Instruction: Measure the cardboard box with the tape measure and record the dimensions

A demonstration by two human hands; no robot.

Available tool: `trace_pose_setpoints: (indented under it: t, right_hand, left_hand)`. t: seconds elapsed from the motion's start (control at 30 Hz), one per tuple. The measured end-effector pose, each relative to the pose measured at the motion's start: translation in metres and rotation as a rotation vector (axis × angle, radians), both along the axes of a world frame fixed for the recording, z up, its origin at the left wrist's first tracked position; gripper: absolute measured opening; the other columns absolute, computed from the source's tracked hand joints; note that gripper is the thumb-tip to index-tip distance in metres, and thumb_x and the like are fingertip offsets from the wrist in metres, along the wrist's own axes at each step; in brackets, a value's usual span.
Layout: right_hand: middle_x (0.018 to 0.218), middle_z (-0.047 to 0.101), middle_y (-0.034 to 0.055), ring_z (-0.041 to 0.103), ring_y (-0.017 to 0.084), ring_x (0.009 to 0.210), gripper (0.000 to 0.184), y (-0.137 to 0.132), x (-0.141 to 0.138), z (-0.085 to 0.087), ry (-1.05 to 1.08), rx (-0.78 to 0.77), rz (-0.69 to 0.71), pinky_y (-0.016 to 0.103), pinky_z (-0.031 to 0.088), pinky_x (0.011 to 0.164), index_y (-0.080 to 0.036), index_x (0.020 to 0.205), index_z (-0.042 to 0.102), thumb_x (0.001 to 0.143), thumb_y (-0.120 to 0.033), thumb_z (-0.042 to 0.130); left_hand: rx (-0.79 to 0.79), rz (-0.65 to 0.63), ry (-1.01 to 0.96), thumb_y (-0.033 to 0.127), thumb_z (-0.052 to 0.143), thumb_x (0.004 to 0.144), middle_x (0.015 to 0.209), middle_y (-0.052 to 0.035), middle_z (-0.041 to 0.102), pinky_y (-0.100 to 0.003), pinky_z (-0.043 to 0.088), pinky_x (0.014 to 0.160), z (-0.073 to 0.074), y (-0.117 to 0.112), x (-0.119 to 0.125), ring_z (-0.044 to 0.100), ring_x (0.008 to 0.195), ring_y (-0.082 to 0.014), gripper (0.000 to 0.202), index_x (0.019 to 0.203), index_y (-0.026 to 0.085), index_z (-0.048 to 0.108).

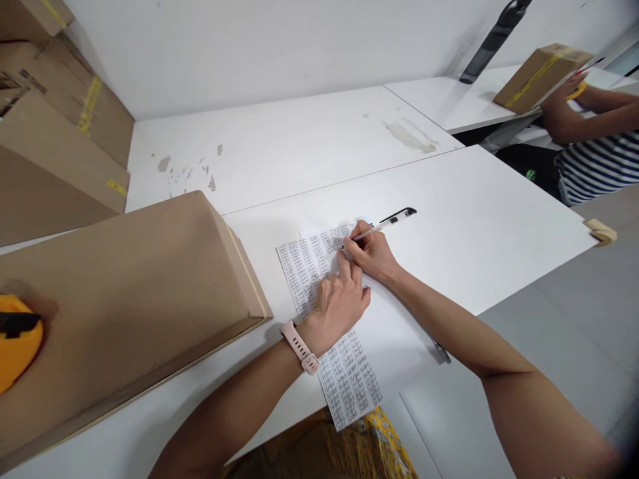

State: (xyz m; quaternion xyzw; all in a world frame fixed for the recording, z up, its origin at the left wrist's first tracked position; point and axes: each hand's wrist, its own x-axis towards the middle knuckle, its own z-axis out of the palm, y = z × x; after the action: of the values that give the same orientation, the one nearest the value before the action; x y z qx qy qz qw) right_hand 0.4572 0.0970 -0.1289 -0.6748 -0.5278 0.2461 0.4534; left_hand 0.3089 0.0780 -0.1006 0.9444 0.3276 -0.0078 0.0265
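Observation:
A long white sheet of paper [349, 376] covered in small columns of black handwriting lies on the white table, and its lower end hangs past the near edge. My right hand [372, 254] pinches a clear pen with a black clip [392, 219], its tip down at the upper part of the sheet. Just below, my left hand [339, 299] rests palm down across the middle of the paper, fingers loosely stretched and holding nothing. A pale pink watch [301, 347] is on the left wrist. Both hands hide part of the writing.
A large cardboard box [124, 286] stands close on the left, bearing an orange and black object [18, 342]. More boxes [54, 146] are stacked behind. A grey-tipped thin object [442, 352] lies beneath my right forearm. Another person's arm [599, 120], a taped box [542, 76] and a dark bottle [494, 43] are upper right.

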Motion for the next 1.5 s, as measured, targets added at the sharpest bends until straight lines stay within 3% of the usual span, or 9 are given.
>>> trace_pose_setpoints:
  t: [1.5]
  right_hand:
    - [0.056, 0.039, -0.0074, 0.036, 0.012, 0.054, 0.018, 0.0018, 0.0030, -0.0039, 0.003, 0.038, -0.029, 0.030, 0.030, 0.055, -0.024, 0.073, 0.042, 0.082, -0.026, 0.057]
  left_hand:
    - [0.068, -0.003, -0.023, 0.044, 0.045, 0.103, 0.148, -0.0299, 0.051, -0.032, 0.057, 0.055, -0.0046, -0.0009, 0.0002, 0.073, 0.069, -0.0226, 0.057, 0.142, 0.004, 0.050]
